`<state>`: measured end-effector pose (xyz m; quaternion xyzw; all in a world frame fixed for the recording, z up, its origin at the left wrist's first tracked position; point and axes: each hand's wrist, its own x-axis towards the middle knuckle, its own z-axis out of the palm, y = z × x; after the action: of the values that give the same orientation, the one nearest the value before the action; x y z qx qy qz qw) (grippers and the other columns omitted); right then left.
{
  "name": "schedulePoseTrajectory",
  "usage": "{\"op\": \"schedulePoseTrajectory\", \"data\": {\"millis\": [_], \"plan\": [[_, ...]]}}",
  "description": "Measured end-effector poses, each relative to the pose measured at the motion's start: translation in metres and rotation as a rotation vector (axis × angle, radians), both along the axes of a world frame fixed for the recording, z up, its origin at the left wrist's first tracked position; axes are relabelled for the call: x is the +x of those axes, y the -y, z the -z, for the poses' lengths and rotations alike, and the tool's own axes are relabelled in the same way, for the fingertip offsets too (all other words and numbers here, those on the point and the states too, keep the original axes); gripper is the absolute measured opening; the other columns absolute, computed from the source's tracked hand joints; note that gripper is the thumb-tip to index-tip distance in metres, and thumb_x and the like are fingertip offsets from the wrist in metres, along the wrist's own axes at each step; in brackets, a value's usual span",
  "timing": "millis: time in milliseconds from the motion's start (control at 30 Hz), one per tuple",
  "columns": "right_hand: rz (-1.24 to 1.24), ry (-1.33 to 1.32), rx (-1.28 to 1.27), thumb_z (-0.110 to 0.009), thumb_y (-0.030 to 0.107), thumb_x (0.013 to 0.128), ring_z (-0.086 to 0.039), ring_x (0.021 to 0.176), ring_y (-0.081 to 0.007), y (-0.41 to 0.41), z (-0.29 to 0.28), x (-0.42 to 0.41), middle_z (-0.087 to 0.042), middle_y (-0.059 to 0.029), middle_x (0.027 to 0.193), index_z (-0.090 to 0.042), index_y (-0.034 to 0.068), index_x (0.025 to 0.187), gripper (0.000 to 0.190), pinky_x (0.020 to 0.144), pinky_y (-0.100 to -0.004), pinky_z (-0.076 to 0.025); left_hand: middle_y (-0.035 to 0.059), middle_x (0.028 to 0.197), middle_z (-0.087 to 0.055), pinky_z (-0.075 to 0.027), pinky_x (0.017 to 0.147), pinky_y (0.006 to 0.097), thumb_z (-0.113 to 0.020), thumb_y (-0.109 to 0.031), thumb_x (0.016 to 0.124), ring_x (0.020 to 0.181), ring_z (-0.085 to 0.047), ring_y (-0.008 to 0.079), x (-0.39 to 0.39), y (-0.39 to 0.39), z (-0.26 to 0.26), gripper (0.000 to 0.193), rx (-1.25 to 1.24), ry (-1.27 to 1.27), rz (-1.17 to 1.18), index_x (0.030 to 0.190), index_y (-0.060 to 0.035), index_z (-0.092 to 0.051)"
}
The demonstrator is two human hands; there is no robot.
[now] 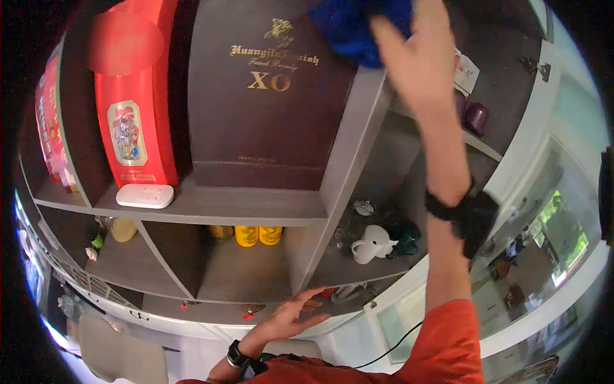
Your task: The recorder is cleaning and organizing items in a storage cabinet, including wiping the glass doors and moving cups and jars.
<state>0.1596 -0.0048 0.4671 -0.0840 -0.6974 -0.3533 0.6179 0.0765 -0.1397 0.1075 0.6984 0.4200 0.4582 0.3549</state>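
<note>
My right hand (415, 57) reaches up at the top right of the view and presses a bunched blue cloth (355, 33) near the upper corner of a large dark brandy box (264, 120) on a shelf. The thumb is spread apart from the other fingers, which are partly cut off by the top edge. My left hand (295, 314) is low in the middle, by the lower shelf edge, with its fingers apart and nothing in it. Left of the brandy box stands a tall red box (136, 129), with a white plastic device (145, 196) lying before it.
Below are yellow cans (247, 236) in a compartment, a white elephant-like figurine (373, 244) and a round jar (123, 230). An upright divider (352, 144) parts the shelves. A glass cabinet door (532, 240) stands open at right; a chair (120, 350) is at lower left.
</note>
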Motion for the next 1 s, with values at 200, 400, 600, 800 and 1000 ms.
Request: {"op": "schedulePoseTrajectory", "data": {"millis": [200, 400, 600, 800, 1000], "plan": [[0.093, 0.27, -0.141, -0.063, 0.007, 0.051, -0.032, 0.123, -0.0311, 0.009, 0.106, -0.01, -0.048, -0.0121, 0.12, -0.057, 0.014, 0.106, 0.056, 0.1, -0.0564, -0.016, 0.0115, 0.12, -0.048, -0.051, 0.069, 0.0305, -0.067, -0.019, 0.077, 0.095, -0.058, 0.0218, -0.021, 0.014, 0.011, 0.057, -0.083, 0.048, -0.028, 0.125, -0.0129, -0.038], [-0.163, 0.267, -0.386, -0.06, 0.019, 0.063, -0.035, 0.121, -0.0366, 0.014, 0.243, 0.008, -0.043, -0.0156, 0.127, -0.056, 0.017, 0.113, 0.05, 0.096, -0.057, -0.024, 0.0104, 0.118, -0.048, -0.047, 0.075, 0.0293, -0.06, -0.02, 0.083, 0.098, -0.056, 0.0189, -0.035, 0.02, 0.025, 0.049, -0.147, 0.198, -0.101, 0.125, -0.0057, -0.038], [-0.407, 0.54, -0.524, -0.055, 0.029, 0.072, -0.04, 0.117, -0.0337, 0.065, 0.335, 0.008, -0.046, -0.0154, 0.124, -0.059, 0.016, 0.108, 0.038, 0.098, -0.0536, -0.025, 0.0095, 0.123, -0.044, -0.036, 0.092, 0.031, -0.05, -0.023, 0.089, 0.112, -0.042, 0.0156, -0.038, 0.036, 0.005, 0.049, -0.104, 0.817, -0.098, 0.128, 0.0003, -0.032], [-0.507, 0.502, -0.751, -0.054, 0.019, 0.071, -0.044, 0.113, -0.034, 0.122, 0.348, -0.003, -0.046, -0.0183, 0.122, -0.059, 0.009, 0.107, 0.037, 0.098, -0.0498, -0.028, 0.0037, 0.107, -0.053, -0.044, 0.079, 0.0251, -0.059, -0.012, 0.082, 0.088, -0.053, 0.0118, -0.039, 0.049, -0.009, 0.03, -0.009, 1.044, -0.323, 0.109, -0.003, -0.05], [-0.408, 0.286, -0.817, -0.06, 0.006, 0.068, -0.05, 0.099, -0.0341, 0.119, 0.365, 0.025, -0.049, -0.0192, 0.116, -0.06, 0.003, 0.102, 0.034, 0.085, -0.0404, -0.038, 0.0146, 0.102, -0.053, -0.035, 0.088, 0.0406, -0.07, -0.009, 0.065, 0.098, -0.049, 0.0304, -0.073, 0.031, -0.071, 0.041, 0.765, 0.016, -1.271, 0.101, -0.0009, -0.053]]}}
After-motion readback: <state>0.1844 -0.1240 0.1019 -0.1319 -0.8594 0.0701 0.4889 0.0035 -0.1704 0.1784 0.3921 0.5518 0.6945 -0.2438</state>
